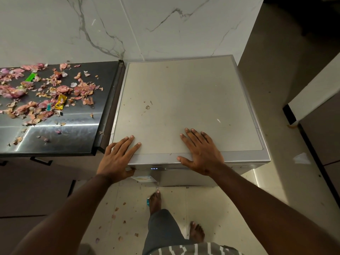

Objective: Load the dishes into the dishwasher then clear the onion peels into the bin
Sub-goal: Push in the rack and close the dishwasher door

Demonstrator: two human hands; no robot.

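- Here, the left hand (117, 159) lies on the front left corner of the flat silver-grey dishwasher top (184, 100), fingers straight and spread, grasping nothing; its thumb side drops over the front edge.
- The right hand (200, 153) rests flat near the front edge of the same top, well to the right of the left hand, fingers straight and fanned, thumb stretched out along the rim, also grasping nothing.
- Just below the gap between the two hands, a small lit display (154, 168) glows on the dishwasher's front edge; a white label (144, 179) sits under the left hand's wrist. Whether the door is fully closed cannot be told from this angle.
- To the left of the left hand, the dark glossy stone counter (60, 137) touches the dishwasher's side.
- Farther left and beyond that hand, the pink and brown papery onion peels (55, 92) lie scattered across the counter, with a yellow foil wrapper (61, 102) and a green plastic scrap (31, 77) among them.
- Below both hands, more peel bits (117, 218) dot the pale tiled floor (220, 208), beside the person's bare feet (155, 201).
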